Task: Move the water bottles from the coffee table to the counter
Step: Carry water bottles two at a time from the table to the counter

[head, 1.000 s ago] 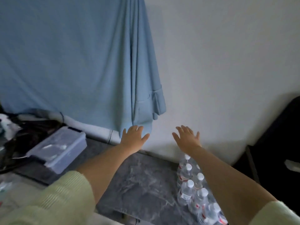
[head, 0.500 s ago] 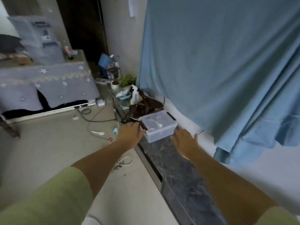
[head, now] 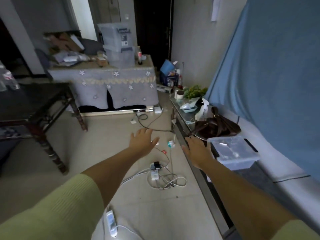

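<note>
My left hand [head: 142,142] is stretched out over the floor, fingers spread, holding nothing. My right hand [head: 197,150] is also open and empty, hovering by the front edge of the grey marble counter [head: 249,177] on the right. A dark wooden coffee table [head: 34,104] stands at the left. Clear water bottles [head: 8,80] with red labels show at its far left edge, blurred. The bottles set on the counter are out of view.
A clear plastic box [head: 233,153] and a brown bag [head: 214,127] sit on the counter. Cables and a power strip [head: 155,172] lie on the floor between the hands. A cloth-covered table [head: 114,85] with storage bins stands ahead. A blue curtain [head: 277,66] hangs on the right.
The view has swung left, away from the bottles on the counter and the wall, toward the room and the coffee table. Both hands stay open and empty.
</note>
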